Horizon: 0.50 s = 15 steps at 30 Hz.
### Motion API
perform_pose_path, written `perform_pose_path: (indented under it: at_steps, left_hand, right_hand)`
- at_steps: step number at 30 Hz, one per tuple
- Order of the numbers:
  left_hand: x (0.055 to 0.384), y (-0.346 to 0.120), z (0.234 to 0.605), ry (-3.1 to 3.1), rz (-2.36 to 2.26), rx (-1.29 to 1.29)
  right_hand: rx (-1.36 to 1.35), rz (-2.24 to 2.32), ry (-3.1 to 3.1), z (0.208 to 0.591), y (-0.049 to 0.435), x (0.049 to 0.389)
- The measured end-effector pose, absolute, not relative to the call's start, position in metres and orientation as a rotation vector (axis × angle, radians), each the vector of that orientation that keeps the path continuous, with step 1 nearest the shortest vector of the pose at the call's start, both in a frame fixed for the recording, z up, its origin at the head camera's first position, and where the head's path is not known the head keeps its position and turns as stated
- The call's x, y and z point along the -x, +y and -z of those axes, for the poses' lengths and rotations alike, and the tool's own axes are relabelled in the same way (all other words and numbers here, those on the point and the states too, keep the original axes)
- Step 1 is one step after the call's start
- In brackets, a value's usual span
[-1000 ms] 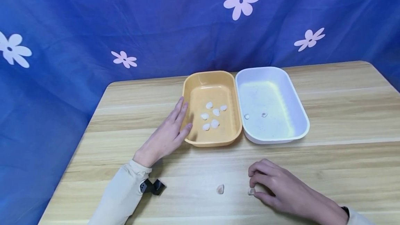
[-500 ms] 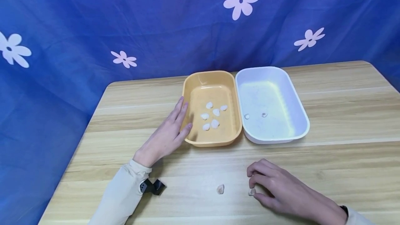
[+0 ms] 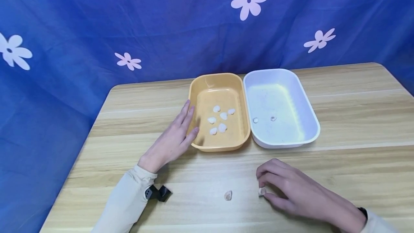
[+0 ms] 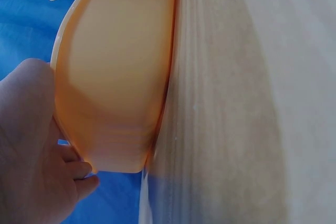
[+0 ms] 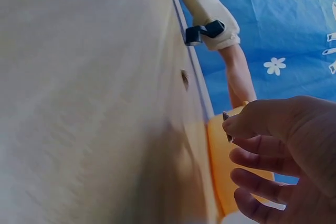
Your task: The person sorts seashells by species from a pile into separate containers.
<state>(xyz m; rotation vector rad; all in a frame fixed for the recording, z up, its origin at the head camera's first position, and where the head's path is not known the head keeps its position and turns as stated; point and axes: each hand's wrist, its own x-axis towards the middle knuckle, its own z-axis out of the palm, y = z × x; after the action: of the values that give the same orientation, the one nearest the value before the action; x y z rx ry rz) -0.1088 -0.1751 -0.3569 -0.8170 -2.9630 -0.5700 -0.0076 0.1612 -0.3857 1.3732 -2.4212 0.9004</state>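
Observation:
My right hand (image 3: 291, 186) pinches a small seashell (image 3: 262, 192) between thumb and fingertips, just over the table; in the right wrist view the shell (image 5: 228, 127) appears edge-on at the thumb tip. Left of it, a second seashell (image 3: 228, 195) lies on the wood. My left hand (image 3: 171, 139) rests at the left rim of the orange tray (image 3: 217, 149), fingers extended. Against the tray's outer wall (image 4: 115, 66), the left wrist view shows that hand beside the rim. Several whitish seashells (image 3: 222, 128) lie inside the orange tray.
A white tray (image 3: 288, 145) stands directly right of the orange one and has two small shells (image 3: 273, 118) in it. Both stand on a wooden table (image 3: 355, 118) near its back edge. Behind hangs a blue flowered cloth (image 3: 181, 28). A black wrist camera (image 3: 158, 193) sits on my left sleeve.
My right hand has moved slightly up and away from me with the pinched seashell. The left hand, trays and other shells have stayed put.

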Motion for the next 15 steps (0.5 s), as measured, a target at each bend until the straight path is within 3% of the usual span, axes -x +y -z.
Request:
perform_pose_path:
  at_steps: [15]
  left_hand:
    - [0.108,-0.175,0.356,-2.951,0.565,0.817]
  right_hand:
    - [-1.335,-0.794,-2.39,0.353,0.174,0.031]
